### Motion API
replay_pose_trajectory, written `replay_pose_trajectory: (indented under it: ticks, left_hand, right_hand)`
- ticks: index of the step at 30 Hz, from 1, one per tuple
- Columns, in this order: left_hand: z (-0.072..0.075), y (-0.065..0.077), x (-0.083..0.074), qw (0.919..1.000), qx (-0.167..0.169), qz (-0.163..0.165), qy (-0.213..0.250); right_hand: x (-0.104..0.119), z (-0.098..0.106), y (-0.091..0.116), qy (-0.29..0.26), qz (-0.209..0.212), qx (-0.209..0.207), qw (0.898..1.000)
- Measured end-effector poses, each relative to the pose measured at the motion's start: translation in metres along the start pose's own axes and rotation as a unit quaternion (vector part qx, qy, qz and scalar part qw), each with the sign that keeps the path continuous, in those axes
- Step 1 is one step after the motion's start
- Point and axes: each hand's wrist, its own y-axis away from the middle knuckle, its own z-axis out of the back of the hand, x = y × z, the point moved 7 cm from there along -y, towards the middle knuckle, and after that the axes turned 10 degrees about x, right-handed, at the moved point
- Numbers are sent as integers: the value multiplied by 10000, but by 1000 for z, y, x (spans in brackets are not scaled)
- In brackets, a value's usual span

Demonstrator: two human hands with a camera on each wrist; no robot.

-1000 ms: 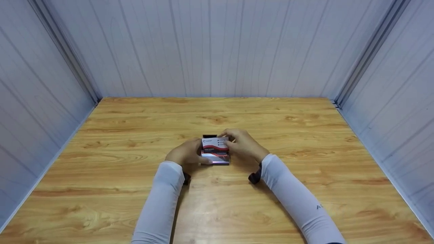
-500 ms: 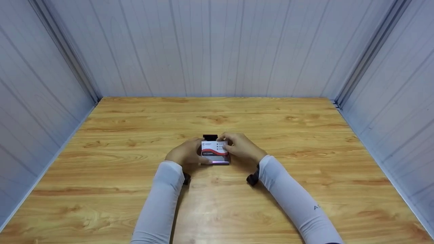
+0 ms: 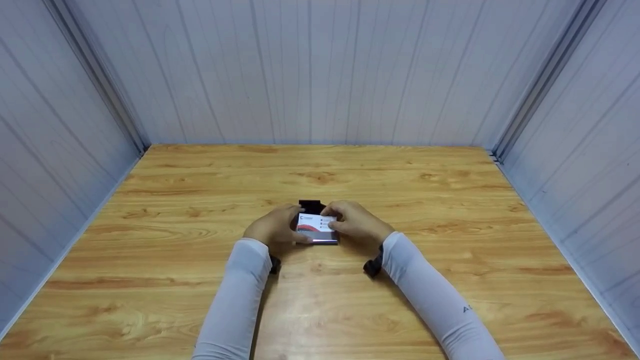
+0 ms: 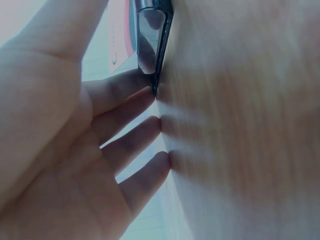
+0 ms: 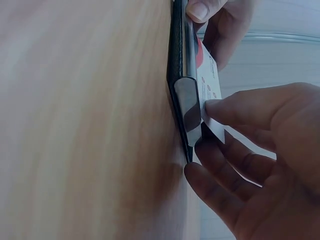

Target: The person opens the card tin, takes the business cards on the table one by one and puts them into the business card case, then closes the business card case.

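Note:
A black business card holder with a shiny metal case lies on the wooden table, its dark flap opened toward the back. A white, red and grey business card sits tilted in it, its far edge raised above the case in the right wrist view. My left hand grips the holder from the left, thumb on the near metal edge and fingertips by the far left corner. With thumb on the printed face and fingers behind the far edge, my right hand pinches the card's right part.
The wood-grain table spreads around the holder on all sides. White panel walls close it in at the back, left and right. A dark wrist camera hangs under the right wrist.
The card has slid toward me and lower into the holder, with my right hand following it. More of the black flap shows behind it. My left hand has stayed in place.

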Motion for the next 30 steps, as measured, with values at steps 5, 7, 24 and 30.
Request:
replay_pose_trajectory:
  ticks: [5, 7, 24, 30]
  left_hand:
    - [0, 2, 1, 9999, 69, 73, -14]
    - [-1, 2, 2, 9999, 85, 112, 6]
    - [0, 0, 2, 9998, 112, 126, -63]
    - [-1, 0, 2, 9999, 163, 20, 33]
  right_hand:
    - [3, -4, 1, 147, 116, 163, 9997]
    - [5, -5, 2, 296, 170, 218, 9992]
    - [11, -9, 5, 1076, 417, 367, 9926]
    - [8, -9, 6, 841, 409, 478, 9945]
